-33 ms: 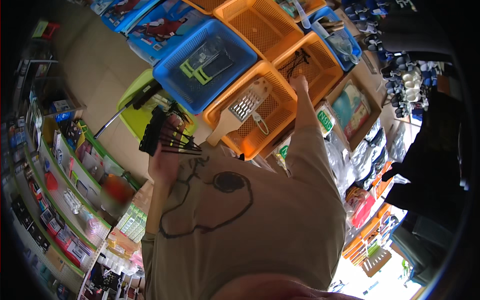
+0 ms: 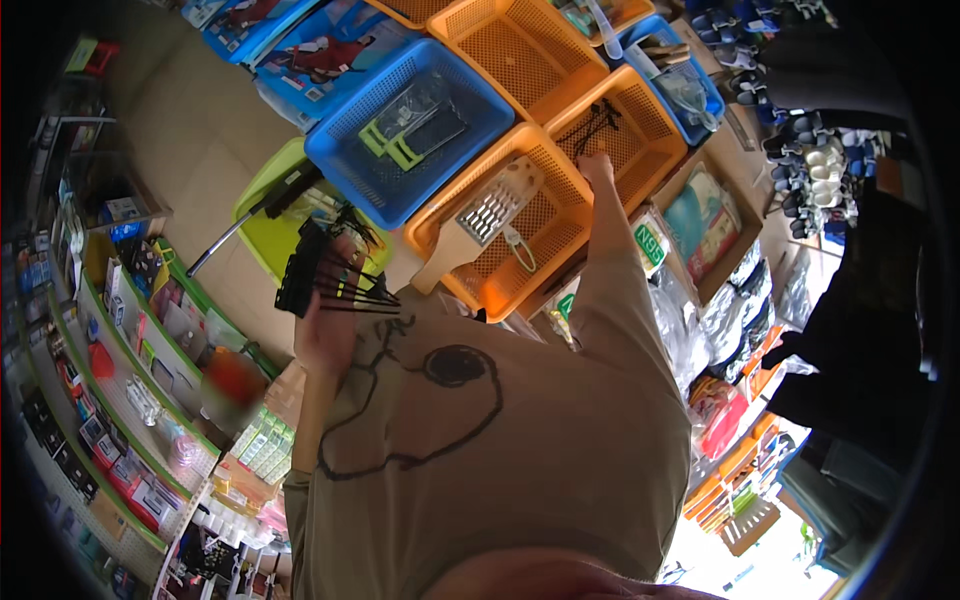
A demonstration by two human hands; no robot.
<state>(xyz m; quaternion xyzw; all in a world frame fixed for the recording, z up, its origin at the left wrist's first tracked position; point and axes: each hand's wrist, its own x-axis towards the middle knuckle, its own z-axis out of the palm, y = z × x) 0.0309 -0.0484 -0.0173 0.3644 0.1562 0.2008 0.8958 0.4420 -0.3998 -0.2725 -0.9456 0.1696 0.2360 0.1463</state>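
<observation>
My left hand (image 2: 328,335) is closed around a black item (image 2: 303,270) with a solid dark bar and several thin prongs that point right, held up in front of my shirt. Behind it is a lime-green basin (image 2: 262,232) with dark-handled goods inside. My right arm reaches forward, and my right hand (image 2: 597,167) is closed at the near corner of an orange basket (image 2: 655,140). Thin black hook-like pieces (image 2: 603,122) lie in that basket, just beyond my fingers. What the right fingers hold, if anything, is hidden.
Another orange basket (image 2: 570,225) holds a metal grater (image 2: 490,215) and a wooden board (image 2: 447,250). A blue basket (image 2: 325,150) has green-handled packaged tools (image 2: 405,150). Beyond is one more orange basket (image 2: 480,62). A cardboard box (image 2: 735,255) stands right; shelves (image 2: 120,400) line the left.
</observation>
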